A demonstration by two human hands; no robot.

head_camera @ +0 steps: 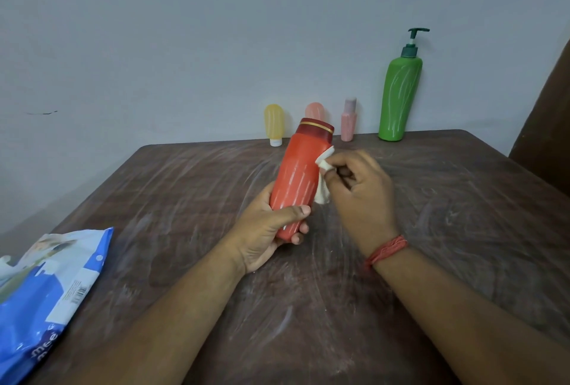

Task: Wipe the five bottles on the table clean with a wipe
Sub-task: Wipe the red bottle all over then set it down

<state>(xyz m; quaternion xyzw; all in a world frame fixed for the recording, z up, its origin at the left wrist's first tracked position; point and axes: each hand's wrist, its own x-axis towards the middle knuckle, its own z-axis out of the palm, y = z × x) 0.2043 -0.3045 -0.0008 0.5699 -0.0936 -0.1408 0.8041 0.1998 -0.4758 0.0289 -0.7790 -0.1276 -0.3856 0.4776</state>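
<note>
My left hand [267, 230] grips the lower end of a red bottle [300, 176] with a dark red, gold-banded cap, held tilted above the table. White streaks mark its side. My right hand [359, 196] pinches a crumpled white wipe [324, 168] against the bottle's right side. Along the wall stand a yellow bottle [274, 124] on its white cap, a peach bottle [315, 110] partly hidden behind the red one, a slim pink bottle [349, 119] and a tall green pump bottle [399, 94].
A blue and white wipes pack [46, 292] lies at the table's left front edge. The dark wooden table [431, 230] is smeared with white streaks. A brown chair back [549, 138] rises at the right.
</note>
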